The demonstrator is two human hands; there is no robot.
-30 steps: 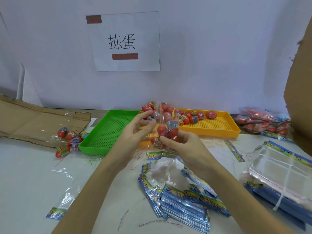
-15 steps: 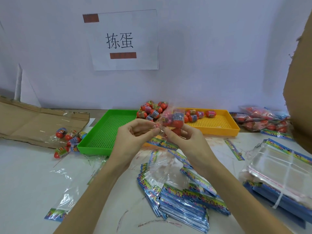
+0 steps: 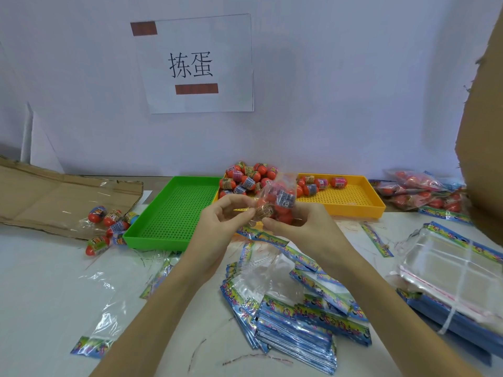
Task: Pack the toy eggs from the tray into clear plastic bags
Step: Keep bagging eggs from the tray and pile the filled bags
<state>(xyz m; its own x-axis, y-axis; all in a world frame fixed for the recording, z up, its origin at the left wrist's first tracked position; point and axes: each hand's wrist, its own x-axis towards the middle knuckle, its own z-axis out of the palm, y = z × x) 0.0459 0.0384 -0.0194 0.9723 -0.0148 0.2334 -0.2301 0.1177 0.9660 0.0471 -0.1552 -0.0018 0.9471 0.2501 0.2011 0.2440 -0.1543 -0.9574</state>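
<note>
While both hands work at the centre of the view, the left hand (image 3: 217, 213) pinches the mouth edge of a small clear plastic bag filled with red toy eggs (image 3: 277, 202), thumb and forefinger curled on the film. The right hand (image 3: 302, 227) grips the same bag from its 4 o'clock side, fingers curled beneath the load. The bag is held above the table, with the eggs bunched at its closed end and the printed blue flap hanging toward 6 o'clock.

Judged from this grip, the step in hand is closing the filled bag. The next move calls for folding the flap over the mouth and pressing it flat without letting the eggs roll out.

At 12 o'clock from the hands sits the yellow perforated plastic tray (image 3: 351, 200), with loose red toy eggs (image 3: 247, 176) heaped at its left end. At 10 o'clock lies an empty green perforated plastic tray (image 3: 174, 213). At 6 o'clock, a stack of flat clear bags with blue printed headers (image 3: 299, 327) lies on the white table (image 3: 40, 281). At 2 o'clock, finished egg bags (image 3: 419, 191) are piled.
</note>
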